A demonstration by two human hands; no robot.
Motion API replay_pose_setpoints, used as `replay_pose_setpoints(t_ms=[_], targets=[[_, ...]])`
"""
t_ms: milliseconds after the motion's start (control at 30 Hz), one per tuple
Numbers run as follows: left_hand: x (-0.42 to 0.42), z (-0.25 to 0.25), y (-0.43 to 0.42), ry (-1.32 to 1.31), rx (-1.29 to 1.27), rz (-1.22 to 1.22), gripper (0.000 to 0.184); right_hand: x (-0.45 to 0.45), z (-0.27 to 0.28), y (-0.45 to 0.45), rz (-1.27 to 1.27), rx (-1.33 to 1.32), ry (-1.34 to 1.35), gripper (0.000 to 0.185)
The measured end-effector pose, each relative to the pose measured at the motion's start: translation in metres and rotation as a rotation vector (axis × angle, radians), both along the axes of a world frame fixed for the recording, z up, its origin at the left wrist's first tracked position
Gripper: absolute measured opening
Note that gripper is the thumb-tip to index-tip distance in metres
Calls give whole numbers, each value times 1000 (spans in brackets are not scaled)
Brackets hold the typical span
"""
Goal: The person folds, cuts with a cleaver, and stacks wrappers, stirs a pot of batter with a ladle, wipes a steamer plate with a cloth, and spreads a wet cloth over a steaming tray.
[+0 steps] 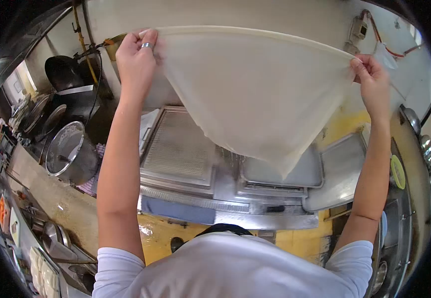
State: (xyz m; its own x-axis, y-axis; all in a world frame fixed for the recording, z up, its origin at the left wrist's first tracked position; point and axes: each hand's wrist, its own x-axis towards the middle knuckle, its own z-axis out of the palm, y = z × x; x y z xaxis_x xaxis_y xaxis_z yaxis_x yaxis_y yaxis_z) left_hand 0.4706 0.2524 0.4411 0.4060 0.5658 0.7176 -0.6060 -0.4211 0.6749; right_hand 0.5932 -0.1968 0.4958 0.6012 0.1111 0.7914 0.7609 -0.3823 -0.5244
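A thin, off-white cloth (pixel 255 84) is stretched in the air in front of me. Its upper edge is drawn taut, while the lower part hangs in a point. Thin streaks like drips show below its lower left edge. My left hand (pixel 138 57), with a ring on one finger, pinches the top left corner. At the top right corner, my right hand (pixel 371 77) grips the cloth between thumb and fingers. Beneath the hanging cloth lie a ridged metal plate (pixel 175 154) on the left and a shallow metal tray (pixel 285 169) partly hidden by the cloth's tip.
Another metal tray (pixel 337 171) lies tilted at the right. A large metal pot (pixel 71 154) stands left of my arm, with a dark wok (pixel 64 72) behind it. Ladles (pixel 427 149) hang along the right wall, near a yellow-green basket (pixel 398 171). Yellow floor shows below.
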Motion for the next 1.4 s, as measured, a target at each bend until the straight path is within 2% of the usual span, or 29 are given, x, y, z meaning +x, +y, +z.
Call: replay_pose_setpoints(t_ms=[100,333,567,900,1100,1200,1367,1400], targets=[[-24,4,59,14,23,-40,22,-28,-8,47,-29,-63,27,19],[-77,-6,174,103,33,-121,20,-89,-36,171,-45,-11,190,18],[-111,-23,255,178,63,-30,22,-102,-50,239,44,-26,262,19],[-159,-39,296,97,34,-35,23,-167,-43,289,8,-46,272,17],[-171,-71,300,193,-39,-91,21,-188,-75,288,-114,-81,373,17],[-176,-87,299,247,-47,-96,19,-188,-103,283,-124,18,425,15],[-175,-82,295,154,-63,-68,20,-186,-100,275,-60,42,418,15],[-178,-80,299,213,-50,-32,18,-185,-99,273,-44,37,405,15]])
